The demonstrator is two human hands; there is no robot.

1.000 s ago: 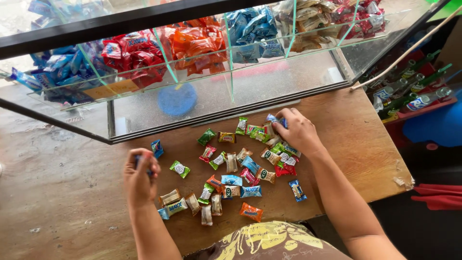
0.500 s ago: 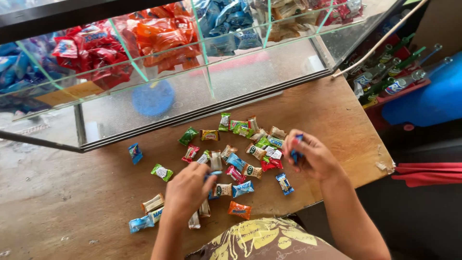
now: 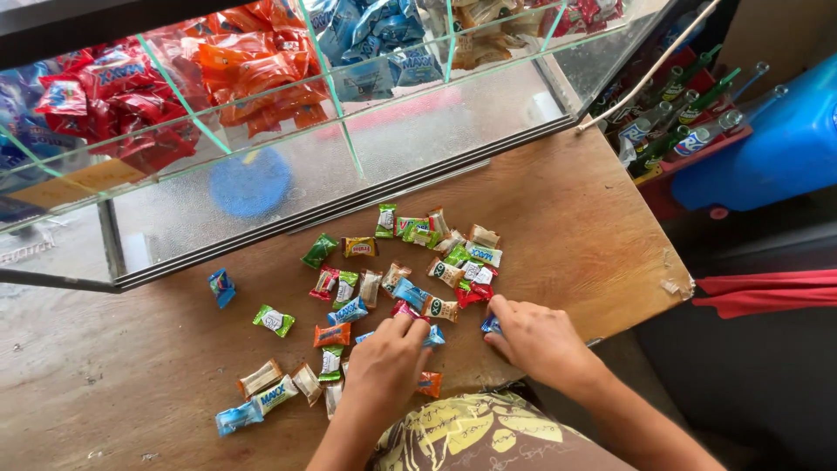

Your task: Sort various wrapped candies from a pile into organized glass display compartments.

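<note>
Head view: left hand (image 3: 381,362), fingers together, presses a blue candy (image 3: 433,335) lying just right of its fingertips; right hand (image 3: 539,338) pinches another blue sweet (image 3: 490,325) beside it.

The left hand (image 3: 386,359) covers part of a blue sweet (image 3: 433,336) and whatever lies under its palm. The right hand (image 3: 534,336) hides most of another blue sweet (image 3: 491,325) at its nine o'clock. The glass case (image 3: 366,166) runs off the top edge, and the blue tub (image 3: 785,148) runs off the right edge.
</note>
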